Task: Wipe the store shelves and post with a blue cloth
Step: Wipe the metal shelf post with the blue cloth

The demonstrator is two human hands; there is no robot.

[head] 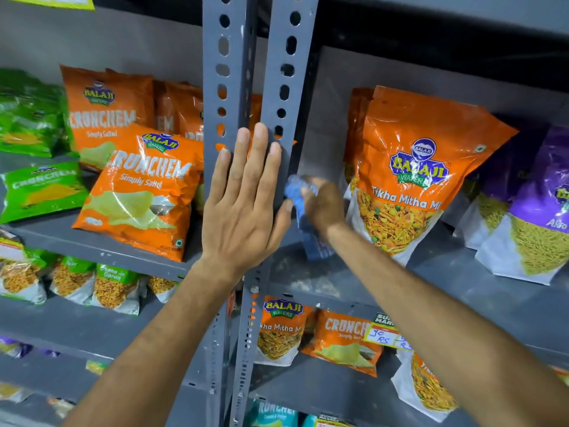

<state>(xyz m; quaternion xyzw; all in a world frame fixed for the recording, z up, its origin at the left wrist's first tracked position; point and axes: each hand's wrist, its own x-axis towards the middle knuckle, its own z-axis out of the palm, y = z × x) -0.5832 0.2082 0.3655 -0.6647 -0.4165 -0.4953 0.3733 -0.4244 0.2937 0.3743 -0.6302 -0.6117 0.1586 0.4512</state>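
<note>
Two grey perforated metal posts (284, 50) rise side by side in the middle of the store shelving. My left hand (243, 204) lies flat against them, fingers spread and pointing up, holding nothing. My right hand (323, 204) reaches in just right of the posts, behind their edge, and grips a crumpled blue cloth (308, 223). The cloth hangs down from the fist and touches the grey shelf (446, 291) on the right. The hand is blurred with motion.
Orange Crunchem crisp bags (144, 192) lean on the left shelf, with green bags (40, 189) beyond. An orange Tikha Mitha pouch (406, 180) stands right beside my right hand, purple pouches (529, 211) further right. Lower shelves hold more packets and a price tag (385, 334).
</note>
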